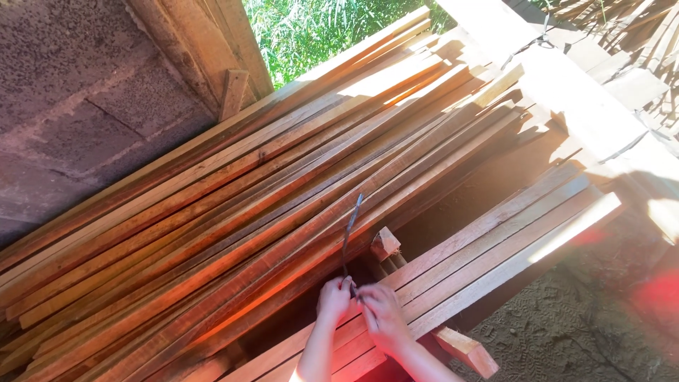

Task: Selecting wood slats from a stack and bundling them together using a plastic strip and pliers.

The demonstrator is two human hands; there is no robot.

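Observation:
My left hand (332, 299) and my right hand (380, 316) meet over the near end of a short stack of flat wooden planks (495, 244). Both hands pinch the lower end of a thin dark strip (349, 230), bent and standing up from the hands towards the big pile. Whether it is metal or a band I cannot tell. A small wooden block (385, 243) sticks up just beyond my hands, between the two stacks.
A large slanting pile of long reddish wooden battens (233, 191) fills the left and middle. A grey block wall (78, 106) and a wooden post (233, 92) stand behind it. Sandy ground (566, 332) lies at the lower right, pale boards (587, 106) at the upper right.

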